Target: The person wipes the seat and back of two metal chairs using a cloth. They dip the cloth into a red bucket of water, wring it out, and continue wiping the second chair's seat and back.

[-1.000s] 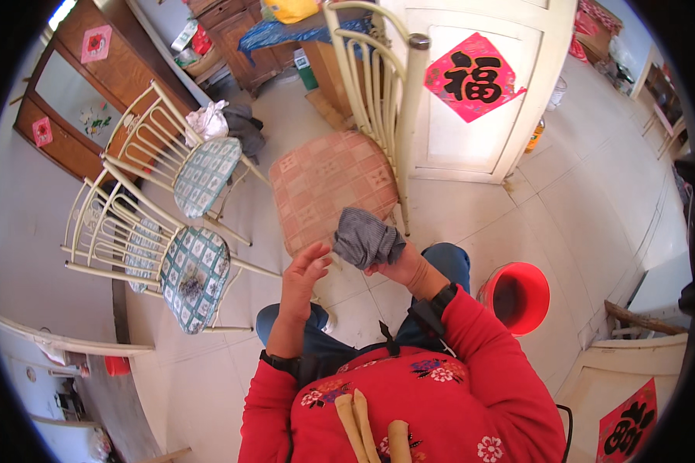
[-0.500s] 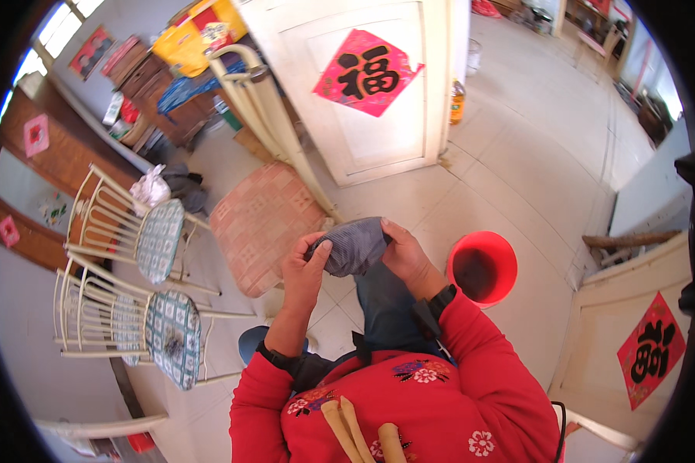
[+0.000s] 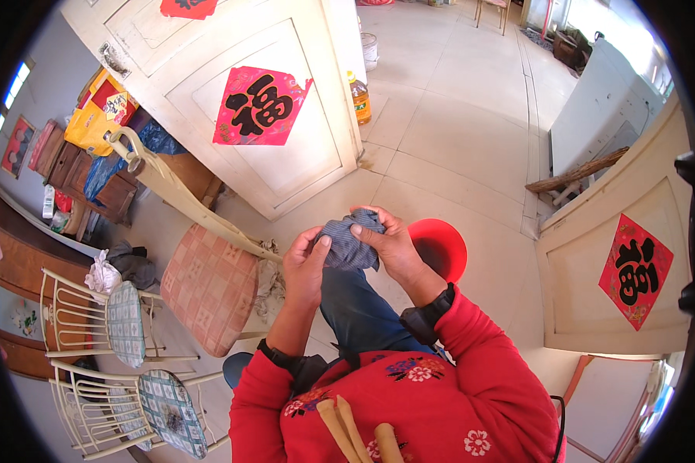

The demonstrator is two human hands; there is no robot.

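Note:
A small grey cloth with fine stripes is bunched between my two hands, above my knees. My left hand pinches its left edge, thumb on top. My right hand grips the right side with the thumb pressed on the upper face and the fingers behind. Whether the cloth is a plain rag or a sewn item I cannot tell. Just right of my right hand, partly covered by it, a red bucket stands on the floor with something dark inside.
At left stand a chair with a pink patterned seat and metal chairs with green checked cushions. A white door is ahead, with an oil bottle beside it. Another door and a wooden log are at right.
The view has turned to the right. The cloth has gone from stretched wide to more bunched, with my right thumb moved inward over it and my hands closer together.

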